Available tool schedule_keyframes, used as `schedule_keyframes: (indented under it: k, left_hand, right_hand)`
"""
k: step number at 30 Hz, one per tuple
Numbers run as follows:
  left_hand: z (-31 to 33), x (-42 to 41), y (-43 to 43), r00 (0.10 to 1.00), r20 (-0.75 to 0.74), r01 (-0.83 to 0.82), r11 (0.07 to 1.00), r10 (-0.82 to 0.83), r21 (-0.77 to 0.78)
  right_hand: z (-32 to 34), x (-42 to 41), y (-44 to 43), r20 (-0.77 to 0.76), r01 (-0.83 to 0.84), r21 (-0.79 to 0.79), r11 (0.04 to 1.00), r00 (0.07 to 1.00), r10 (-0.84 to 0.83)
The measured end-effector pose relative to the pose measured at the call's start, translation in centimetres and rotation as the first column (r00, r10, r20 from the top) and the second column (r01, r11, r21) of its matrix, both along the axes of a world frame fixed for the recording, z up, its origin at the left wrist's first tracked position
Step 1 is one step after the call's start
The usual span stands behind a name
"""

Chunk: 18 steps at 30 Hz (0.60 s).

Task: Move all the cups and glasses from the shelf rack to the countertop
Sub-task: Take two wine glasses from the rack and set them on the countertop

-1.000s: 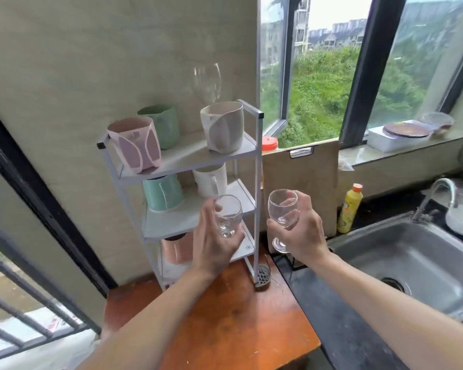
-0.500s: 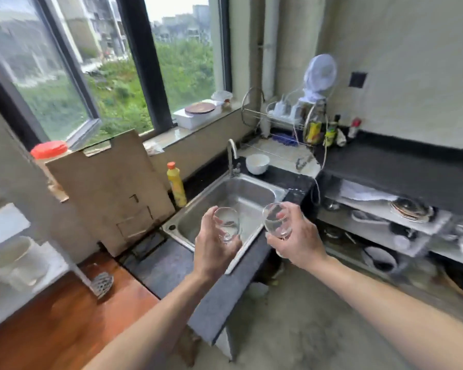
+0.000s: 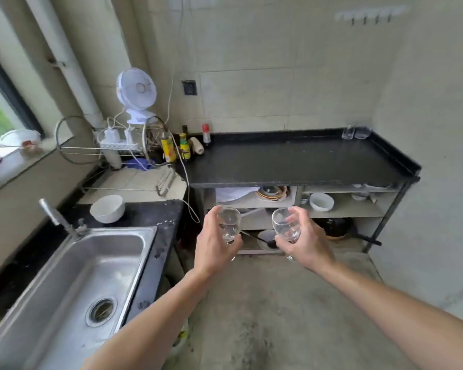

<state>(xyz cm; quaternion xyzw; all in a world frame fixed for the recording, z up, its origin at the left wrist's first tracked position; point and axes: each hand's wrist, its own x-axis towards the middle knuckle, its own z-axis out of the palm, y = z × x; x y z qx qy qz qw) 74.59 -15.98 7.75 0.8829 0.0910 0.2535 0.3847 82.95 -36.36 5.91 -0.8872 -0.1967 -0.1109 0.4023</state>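
Note:
My left hand grips a small clear stemmed glass, held upright in front of me. In my right hand is a second clear stemmed glass, also upright. Both are held over the concrete floor, short of the black countertop ahead. Two clear glasses stand at the countertop's far right corner. The shelf rack is out of view.
A steel sink with a tap lies at lower left, a white bowl beside it. A fan, wire rack and bottles crowd the countertop's left end. Shelves of dishes sit under the countertop.
The view has swung right, from the shelf rack past the sink to the black countertop. Both hands keep their glasses and have carried them along.

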Motion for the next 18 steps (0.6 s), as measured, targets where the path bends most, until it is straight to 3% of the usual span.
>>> schedule_keyframes:
  k: [12,18]
  left_hand:
    - [-0.1,24.6,-5.5,0.923,-0.099,0.369,0.929,-0.371,-0.033]
    - [-2.2,35.5,-11.0,0.881,-0.147,0.445,0.893,-0.451,-0.068]
  right_hand:
    - [-0.1,15.9,-8.8,-0.084,0.372,-0.015,0.928,0.924,-0.372]
    - [-1.8,24.8,-14.4,-0.119,0.479,-0.044,0.877,0.869,-0.48]
